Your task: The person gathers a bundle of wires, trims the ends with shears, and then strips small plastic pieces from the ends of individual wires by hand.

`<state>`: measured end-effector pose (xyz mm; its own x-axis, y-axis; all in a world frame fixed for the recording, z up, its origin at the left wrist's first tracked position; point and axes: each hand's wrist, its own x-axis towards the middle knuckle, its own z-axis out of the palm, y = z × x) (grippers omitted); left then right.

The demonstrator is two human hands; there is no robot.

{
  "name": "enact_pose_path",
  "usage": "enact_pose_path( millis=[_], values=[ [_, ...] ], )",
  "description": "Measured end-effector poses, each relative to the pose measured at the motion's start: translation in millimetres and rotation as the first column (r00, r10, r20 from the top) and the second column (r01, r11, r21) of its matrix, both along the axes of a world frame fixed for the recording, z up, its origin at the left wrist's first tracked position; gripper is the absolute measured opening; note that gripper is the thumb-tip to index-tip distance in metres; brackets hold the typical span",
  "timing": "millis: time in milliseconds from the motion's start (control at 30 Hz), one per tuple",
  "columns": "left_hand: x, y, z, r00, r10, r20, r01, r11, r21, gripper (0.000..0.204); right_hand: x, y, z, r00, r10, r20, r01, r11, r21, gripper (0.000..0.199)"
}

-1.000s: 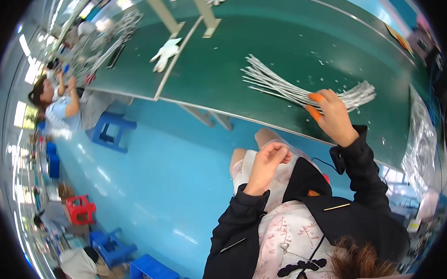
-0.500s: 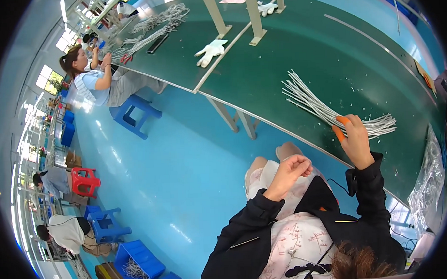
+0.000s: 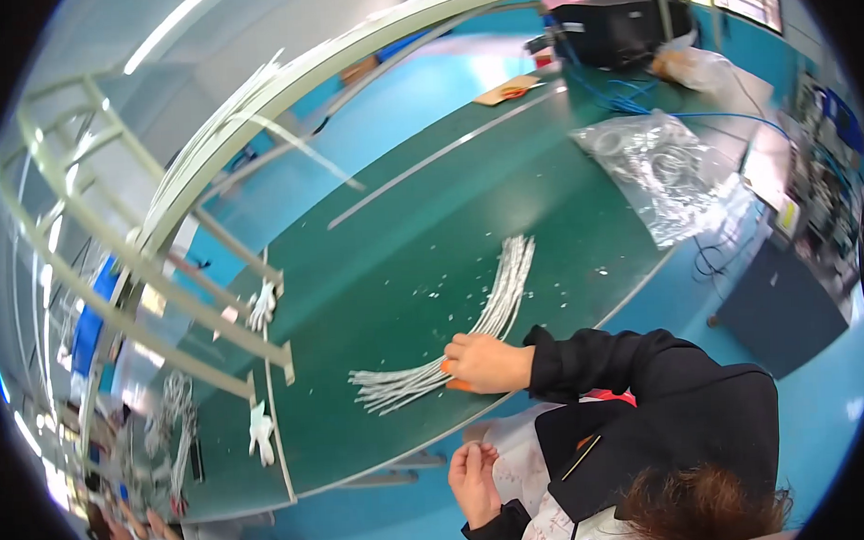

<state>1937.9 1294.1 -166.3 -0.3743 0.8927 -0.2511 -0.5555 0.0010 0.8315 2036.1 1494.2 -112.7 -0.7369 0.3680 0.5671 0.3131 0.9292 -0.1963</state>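
Green table bears white cables running lengthwise under right hand.

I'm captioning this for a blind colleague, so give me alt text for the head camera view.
A person's right hand rests on a bundle of thin white strips lying on a green worktable, with something orange under the hand. The left hand is below the table edge, over the lap. A clear plastic bag lies farther along the table.

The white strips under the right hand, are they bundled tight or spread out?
Spread out: the white strips fan loosely over the green table, ends splayed beside the right hand.
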Motion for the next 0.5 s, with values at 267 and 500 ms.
enact_pose_path(
  millis=[267, 500],
  values=[
    [7, 9, 6, 0.998, -0.065, -0.004, 0.065, 0.998, 0.024, 0.012, 21, -7, 7, 0.999, -0.048, 0.007, 0.048, 0.999, 0.011, 0.022],
    [1, 0, 12, 0.999, 0.035, -0.001, -0.035, 0.999, 0.039, 0.011, 12, -9, 8, 1.0, 0.018, 0.016, -0.018, 1.0, 0.02, 0.024]
  ],
)
